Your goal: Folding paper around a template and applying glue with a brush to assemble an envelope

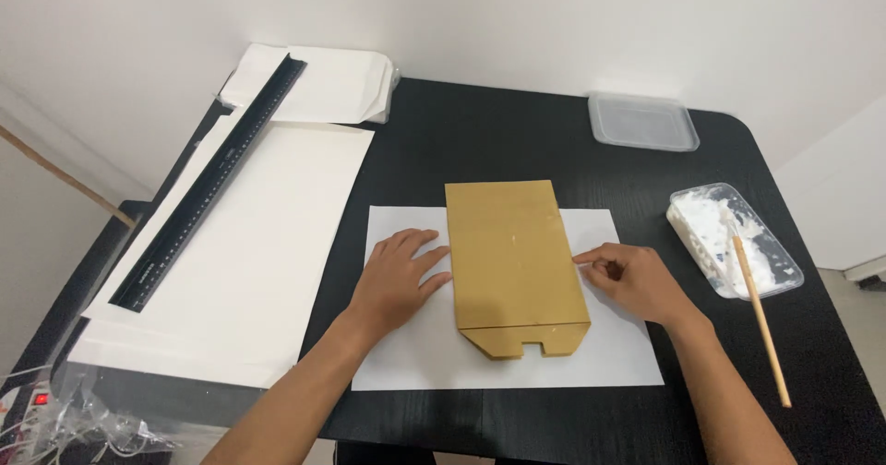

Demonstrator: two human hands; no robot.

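Note:
A flat brown paper bag (512, 257) lies on a white sheet (406, 363) in the middle of the black table (517, 133), its folded bottom flap toward me. My left hand (395, 280) rests palm down on the white sheet, fingers spread, fingertips at the bag's left edge. My right hand (632, 280) sits at the bag's right edge with fingers curled and fingertips pinched near the edge; it holds nothing that I can see.
A long black ruler (212, 184) lies across large white sheets (258, 253) at the left. A clear tub of white paste (734, 239) with a wooden stick (761, 322) stands at the right. Its clear lid (643, 122) lies at the back.

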